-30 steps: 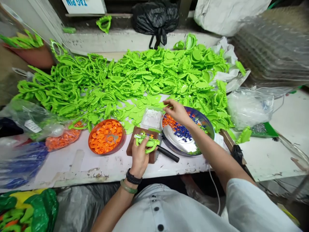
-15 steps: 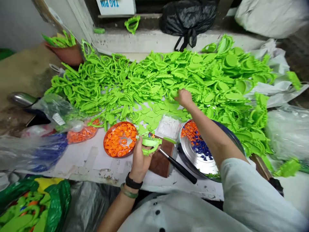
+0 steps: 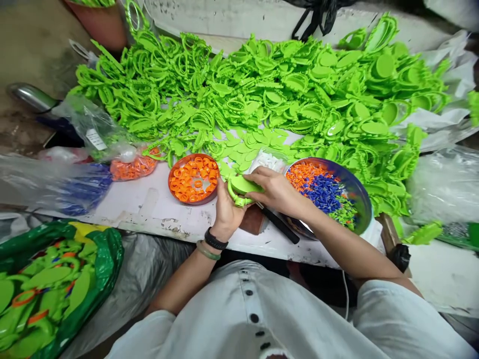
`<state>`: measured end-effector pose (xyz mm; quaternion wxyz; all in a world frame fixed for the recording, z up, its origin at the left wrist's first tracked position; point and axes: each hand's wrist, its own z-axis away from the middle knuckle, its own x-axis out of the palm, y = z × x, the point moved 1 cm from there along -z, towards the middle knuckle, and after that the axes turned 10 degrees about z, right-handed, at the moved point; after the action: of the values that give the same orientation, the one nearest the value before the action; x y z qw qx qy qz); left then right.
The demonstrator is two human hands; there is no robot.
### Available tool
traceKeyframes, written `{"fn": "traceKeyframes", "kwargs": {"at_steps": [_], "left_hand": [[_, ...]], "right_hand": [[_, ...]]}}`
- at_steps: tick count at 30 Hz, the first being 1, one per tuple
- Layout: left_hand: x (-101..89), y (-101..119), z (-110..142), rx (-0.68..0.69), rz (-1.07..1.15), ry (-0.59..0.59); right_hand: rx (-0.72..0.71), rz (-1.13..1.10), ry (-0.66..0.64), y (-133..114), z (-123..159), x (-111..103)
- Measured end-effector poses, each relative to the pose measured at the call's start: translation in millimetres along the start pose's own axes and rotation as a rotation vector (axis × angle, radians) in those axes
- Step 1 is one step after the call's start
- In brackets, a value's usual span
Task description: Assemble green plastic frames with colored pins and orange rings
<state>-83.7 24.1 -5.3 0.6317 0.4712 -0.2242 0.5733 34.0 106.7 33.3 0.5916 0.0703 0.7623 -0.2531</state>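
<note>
My left hand (image 3: 228,212) is closed around a light-green plastic part with a curved handle (image 3: 236,198). Against the top of that part, my right hand (image 3: 277,192) grips an oval green plastic piece (image 3: 243,184); its fingertips lie over the edge. Whether the two pieces are joined I cannot tell. Just left of my hands is a round dish (image 3: 172,188) of orange rings (image 3: 190,187). A black-handled tool (image 3: 282,227) lies beneath my right wrist, beside a brown block (image 3: 251,219) partly covered by my hands.
Green plastic parts (image 3: 292,85) are heaped along the back of the table. A metal bowl (image 3: 368,207) of small orange, blue and green pieces stands at right. Plastic bags (image 3: 75,174) lie at left, with a green bag (image 3: 112,254) of parts below the table edge.
My right hand has come back from the heap to my left hand, with an oval green piece in it. The view has tilted downward.
</note>
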Motion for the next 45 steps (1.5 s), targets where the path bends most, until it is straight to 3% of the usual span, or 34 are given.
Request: {"fn": "traceKeyframes", "kwargs": {"at_steps": [10,15,19,22,26,29,32,34,38,43,45], "left_hand": [[-3.9,-5.4,15.1,-0.015,-0.102,-0.028],[-3.3,-10.3,21.2,-0.008,-0.126,-0.012],[-17.0,-3.4,31.6,0.058,-0.254,-0.027],[-37.3,15.2,40.5,0.038,-0.305,0.018],[-56.8,35.8,46.1,0.054,-0.409,0.087],[-59.7,35.0,42.3,0.08,-0.525,0.117],[-59.7,28.3,34.4,0.085,-0.604,0.113],[-60.7,26.1,29.6,0.095,-0.627,0.104],[-64.8,28.4,24.0,0.073,-0.637,0.12],[-67.6,30.8,21.7,0.045,-0.617,0.1],[-68.8,30.8,21.4,0.047,-0.605,0.114]], "right_hand": [[0.029,0.082,-0.039,-16.1,16.8,-8.3],[0.073,0.102,-0.031,-20.8,21.4,0.7],[0.068,-0.018,0.056,-22.9,38.5,11.2],[0.191,-0.022,0.106,-19.2,52.3,21.3],[0.351,0.264,-0.113,-17.1,54.2,44.2],[0.42,0.35,-0.152,-20.3,50.5,53.8],[0.516,0.242,-0.095,-24.9,53.3,48.5],[0.497,0.1,-0.096,-28.5,56.3,41.9],[0.329,-0.047,-0.146,-35.3,54.5,35.0],[0.276,-0.088,0.028,-37.7,47.9,33.6],[0.273,-0.05,-0.078,-38.9,51.1,33.8]]}}
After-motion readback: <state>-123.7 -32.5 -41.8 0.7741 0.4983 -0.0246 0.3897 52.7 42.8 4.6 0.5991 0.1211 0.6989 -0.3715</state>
